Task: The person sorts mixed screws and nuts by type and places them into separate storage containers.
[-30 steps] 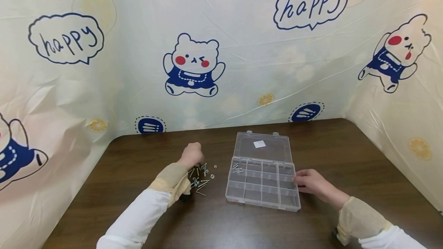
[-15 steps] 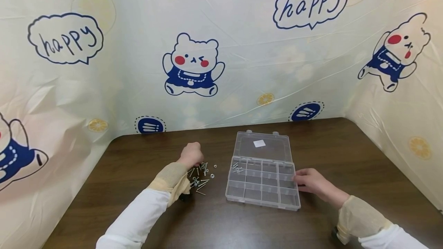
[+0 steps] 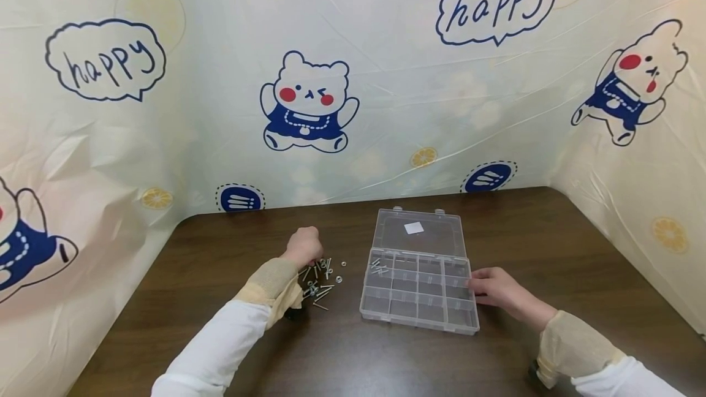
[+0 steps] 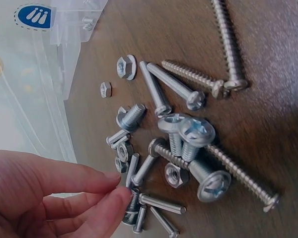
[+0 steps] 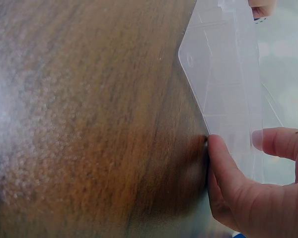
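Left hand (image 3: pixel 304 247): fingertips hidden in head view; left wrist view shows thumb and index nearly closed at a small screw (image 4: pixel 132 168), can't tell if gripped. Its axis runs roughly 12–6 o'clock there. Right wrist view: right hand (image 5: pixel 260 201) pinches the wall of the clear box (image 3: pixel 413 324). Versus 0.5 s ago: no visible move. On the surface (image 3: pixel 353 360), pile of screws and nuts (image 3: pixel 313 291) sits at box's 9 o'clock. Box long axis 9–3, open lid (image 3: pixel 436 241) toward 12.
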### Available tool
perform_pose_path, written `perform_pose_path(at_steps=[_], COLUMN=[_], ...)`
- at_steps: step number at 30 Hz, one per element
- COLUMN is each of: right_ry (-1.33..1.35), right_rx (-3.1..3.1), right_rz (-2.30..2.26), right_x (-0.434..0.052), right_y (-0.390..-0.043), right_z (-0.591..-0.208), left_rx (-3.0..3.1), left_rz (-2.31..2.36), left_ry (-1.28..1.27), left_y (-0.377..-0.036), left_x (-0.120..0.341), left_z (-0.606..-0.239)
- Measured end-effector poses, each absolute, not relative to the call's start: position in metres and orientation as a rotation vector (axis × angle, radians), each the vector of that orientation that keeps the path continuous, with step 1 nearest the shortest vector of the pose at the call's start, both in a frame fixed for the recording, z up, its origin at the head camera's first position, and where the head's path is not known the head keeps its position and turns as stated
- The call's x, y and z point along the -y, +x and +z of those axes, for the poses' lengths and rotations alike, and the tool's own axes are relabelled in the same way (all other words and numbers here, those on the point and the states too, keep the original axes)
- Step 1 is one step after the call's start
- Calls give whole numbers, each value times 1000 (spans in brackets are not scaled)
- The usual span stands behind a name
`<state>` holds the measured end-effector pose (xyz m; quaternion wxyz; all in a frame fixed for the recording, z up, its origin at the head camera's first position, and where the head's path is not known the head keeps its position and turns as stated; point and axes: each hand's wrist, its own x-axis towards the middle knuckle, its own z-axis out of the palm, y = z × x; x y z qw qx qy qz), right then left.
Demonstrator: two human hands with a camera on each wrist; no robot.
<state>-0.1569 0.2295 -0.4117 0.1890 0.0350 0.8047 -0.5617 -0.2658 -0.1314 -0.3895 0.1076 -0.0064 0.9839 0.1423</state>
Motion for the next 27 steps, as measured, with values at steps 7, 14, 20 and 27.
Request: perform_pose_path(at_steps=[7, 14, 20, 27], right_ry=[113, 99, 98, 85], right_rx=[-2269, -2257, -2256, -2254], right_rz=[-1574, -1610, -1615, -1626], right_x=[-230, -229, -230, -230], right_y=[-157, -157, -156, -156], right_z=[-413, -414, -414, -413], left_rx=[-2914, -2926, -2939, -2940], left_rz=[428, 439, 437, 482], left_ry=[8, 9, -8, -41], left_y=[-262, -259, -259, -262], left_x=[132, 130, 129, 131], left_z=[-391, -393, -393, -392])
